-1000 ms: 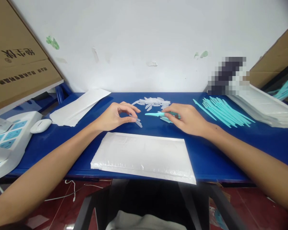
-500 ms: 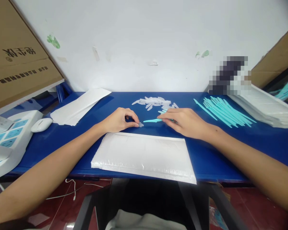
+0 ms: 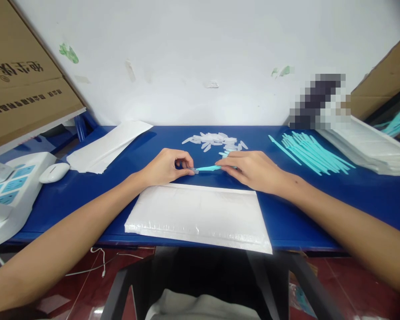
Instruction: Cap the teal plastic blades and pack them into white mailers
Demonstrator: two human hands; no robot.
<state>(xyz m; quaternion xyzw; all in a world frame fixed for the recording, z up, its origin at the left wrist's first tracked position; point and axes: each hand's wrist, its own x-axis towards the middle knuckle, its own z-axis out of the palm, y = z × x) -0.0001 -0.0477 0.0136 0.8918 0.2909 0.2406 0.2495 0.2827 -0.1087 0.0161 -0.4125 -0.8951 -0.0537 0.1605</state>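
My left hand [image 3: 168,166] is closed in a pinch, thumb and index finger on a small translucent plastic cap [image 3: 195,170]. Coming from the right, my right hand [image 3: 253,168] grips a slim turquoise stick that looks like an eyebrow razor [image 3: 207,168]. The razor's left tip meets the cap; how far it reaches inside I cannot tell. Other turquoise ends [image 3: 224,154] show just behind my right fingers. Beyond both hands lies a loose heap of translucent caps [image 3: 215,138]. Below them a white padded envelope [image 3: 200,218] lies flat along the table's front edge.
On the right are a pile of turquoise razors [image 3: 316,153] and a stack of white envelopes [image 3: 370,149]. White sheets [image 3: 108,146], a white oval case [image 3: 54,173] and a power strip [image 3: 20,191] lie left, near a cardboard box [image 3: 26,84]. A white wall [image 3: 200,62] stands behind.
The gap between razor and cap has closed: the razor tip now touches the cap at my left fingertips. My right hand has shifted slightly left. The view has moved a little.
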